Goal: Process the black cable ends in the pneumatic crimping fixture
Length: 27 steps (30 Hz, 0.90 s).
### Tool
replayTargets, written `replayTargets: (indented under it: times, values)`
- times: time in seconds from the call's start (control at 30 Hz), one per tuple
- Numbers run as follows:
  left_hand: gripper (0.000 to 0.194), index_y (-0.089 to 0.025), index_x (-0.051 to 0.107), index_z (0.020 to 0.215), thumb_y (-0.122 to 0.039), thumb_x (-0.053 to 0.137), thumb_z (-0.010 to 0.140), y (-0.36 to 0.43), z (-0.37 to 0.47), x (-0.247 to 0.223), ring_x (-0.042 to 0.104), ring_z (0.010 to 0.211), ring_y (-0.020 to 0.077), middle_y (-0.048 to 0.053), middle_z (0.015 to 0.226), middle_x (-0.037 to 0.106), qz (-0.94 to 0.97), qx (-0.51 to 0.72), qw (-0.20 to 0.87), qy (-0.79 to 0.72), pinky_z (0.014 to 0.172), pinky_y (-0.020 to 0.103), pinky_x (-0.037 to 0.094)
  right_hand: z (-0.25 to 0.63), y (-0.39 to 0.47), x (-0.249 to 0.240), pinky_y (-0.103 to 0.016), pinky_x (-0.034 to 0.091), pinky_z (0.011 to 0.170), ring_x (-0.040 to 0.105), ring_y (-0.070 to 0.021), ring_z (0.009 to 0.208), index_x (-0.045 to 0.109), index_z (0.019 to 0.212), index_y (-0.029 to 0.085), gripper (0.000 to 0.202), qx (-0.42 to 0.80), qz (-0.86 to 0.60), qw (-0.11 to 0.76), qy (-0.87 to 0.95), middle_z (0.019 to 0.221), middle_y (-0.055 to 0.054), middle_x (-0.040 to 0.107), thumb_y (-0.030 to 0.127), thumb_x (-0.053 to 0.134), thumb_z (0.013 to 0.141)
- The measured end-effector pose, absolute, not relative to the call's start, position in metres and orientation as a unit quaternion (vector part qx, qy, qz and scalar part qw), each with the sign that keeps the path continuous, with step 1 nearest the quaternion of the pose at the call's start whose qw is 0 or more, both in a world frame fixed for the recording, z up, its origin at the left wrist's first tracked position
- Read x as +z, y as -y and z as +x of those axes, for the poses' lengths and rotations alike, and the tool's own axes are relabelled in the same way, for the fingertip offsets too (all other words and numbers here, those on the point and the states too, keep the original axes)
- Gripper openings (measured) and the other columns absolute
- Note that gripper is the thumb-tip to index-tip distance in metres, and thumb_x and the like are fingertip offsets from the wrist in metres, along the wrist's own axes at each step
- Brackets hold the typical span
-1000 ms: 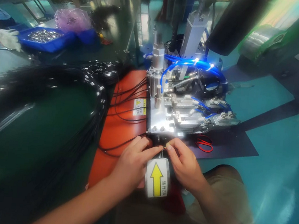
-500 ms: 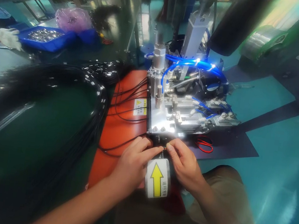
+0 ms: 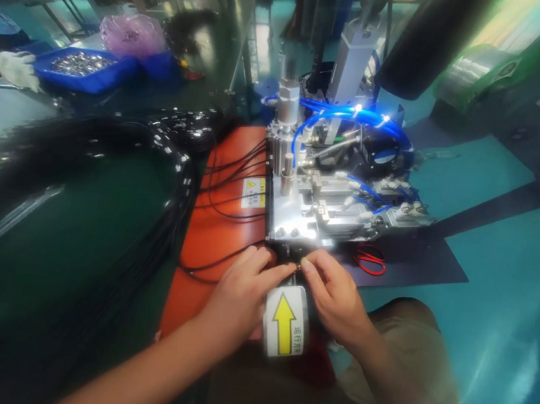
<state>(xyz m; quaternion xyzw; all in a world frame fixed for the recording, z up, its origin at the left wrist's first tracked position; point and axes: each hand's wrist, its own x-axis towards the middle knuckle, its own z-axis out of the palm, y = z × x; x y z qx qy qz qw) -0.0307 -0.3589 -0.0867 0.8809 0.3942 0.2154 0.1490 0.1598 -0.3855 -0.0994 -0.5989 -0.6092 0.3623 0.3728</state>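
At the near edge of a silver metal machine, my left hand rests with its index finger stretched toward a tiny part. My right hand is pinched at that same spot, its thumb and index fingertips together on something small that I cannot make out. Just below the fingertips is a white label with a yellow arrow. Black cables run over the orange plate beside my left hand. The fingertips of both hands nearly touch.
Red-handled scissors lie right of my right hand. Bundled black cables cover the dark green table at left. Farther back are a blue tray of metal parts, a white glove and a pink bag. Blue tubes arch over the machine.
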Motion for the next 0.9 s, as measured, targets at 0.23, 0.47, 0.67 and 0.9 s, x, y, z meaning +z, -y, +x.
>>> replayTargets:
  times: [0.23, 0.47, 0.67, 0.9]
  values:
    - [0.052, -0.02, 0.063, 0.125, -0.002, 0.05, 0.078, 0.3596, -0.0362, -0.0842, 0.047, 0.085, 0.0222, 0.008, 0.094, 0.053, 0.899, 0.172, 0.128, -0.381, 0.072, 0.034, 0.047, 0.1597, 0.3851, -0.0998, -0.026, 0.04, 0.068, 0.051, -0.014, 0.071, 0.052, 0.082, 0.022, 0.022, 0.361, -0.6, 0.374, 0.608, 0.076, 0.003, 0.055, 0.03, 0.044, 0.101]
    - [0.055, -0.021, 0.059, 0.13, -0.008, 0.057, 0.077, 0.358, -0.0365, -0.0871, 0.046, 0.088, 0.0233, 0.009, 0.1, 0.052, 0.906, 0.152, 0.135, -0.371, 0.075, 0.036, 0.047, 0.1596, 0.3867, -0.1011, -0.025, 0.04, 0.068, 0.051, -0.0136, 0.071, 0.053, 0.084, 0.022, 0.02, 0.357, -0.594, 0.38, 0.612, 0.076, 0.003, 0.055, 0.029, 0.045, 0.101]
    - [0.051, -0.021, 0.06, 0.129, -0.011, 0.057, 0.079, 0.3568, -0.0362, -0.0866, 0.046, 0.088, 0.0229, 0.009, 0.101, 0.053, 0.907, 0.158, 0.136, -0.366, 0.077, 0.036, 0.047, 0.1596, 0.3854, -0.1015, -0.026, 0.039, 0.068, 0.051, -0.0136, 0.07, 0.053, 0.083, 0.021, 0.02, 0.349, -0.594, 0.379, 0.618, 0.076, 0.003, 0.054, 0.028, 0.045, 0.101]
    - [0.05, -0.022, 0.059, 0.131, -0.012, 0.056, 0.082, 0.3569, -0.0374, -0.0877, 0.045, 0.086, 0.0223, 0.009, 0.102, 0.055, 0.906, 0.152, 0.147, -0.367, 0.077, 0.035, 0.046, 0.1599, 0.3848, -0.1007, -0.026, 0.039, 0.067, 0.05, -0.014, 0.07, 0.052, 0.082, 0.021, 0.02, 0.343, -0.593, 0.38, 0.621, 0.076, 0.002, 0.054, 0.027, 0.044, 0.1]
